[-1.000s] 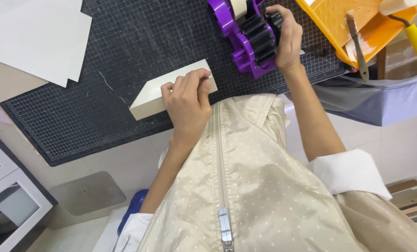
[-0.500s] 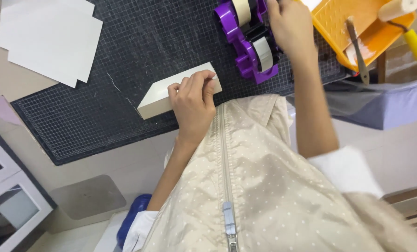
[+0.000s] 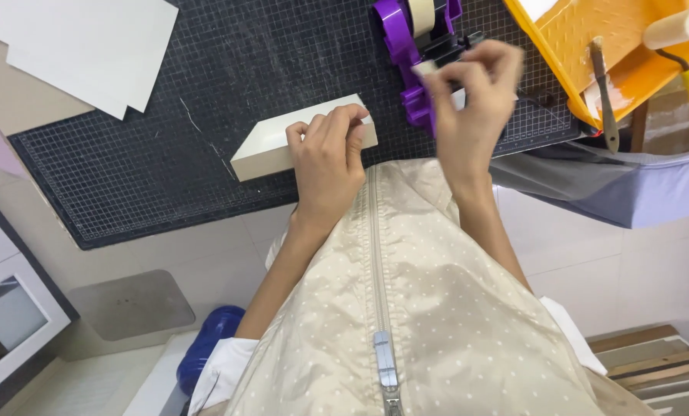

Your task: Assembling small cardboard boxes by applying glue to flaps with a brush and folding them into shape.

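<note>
A cream rectangular box [image 3: 266,143] lies on a black gridded cutting mat [image 3: 167,100]. My left hand [image 3: 326,158] rests over its right end, fingers curled on the top and near edge. My right hand [image 3: 474,96] is blurred just in front of a purple tape dispenser [image 3: 400,42] that carries a roll of pale tape. Its fingertips pinch a short strip of tape [image 3: 429,68] at the dispenser's cutter end. The two hands are about a hand's width apart.
White paper sheets [image 3: 90,46] lie at the mat's far left. An orange tray [image 3: 583,46] at the right holds a yellow-handled paint roller [image 3: 687,42] and a thin metal tool [image 3: 602,92]. A grey-blue cloth [image 3: 629,189] hangs below it. A blue rounded object [image 3: 209,350] sits low left.
My right hand has come off the dispenser toward me with a strip of tape pinched in its fingers. My left hand has stayed on the box.
</note>
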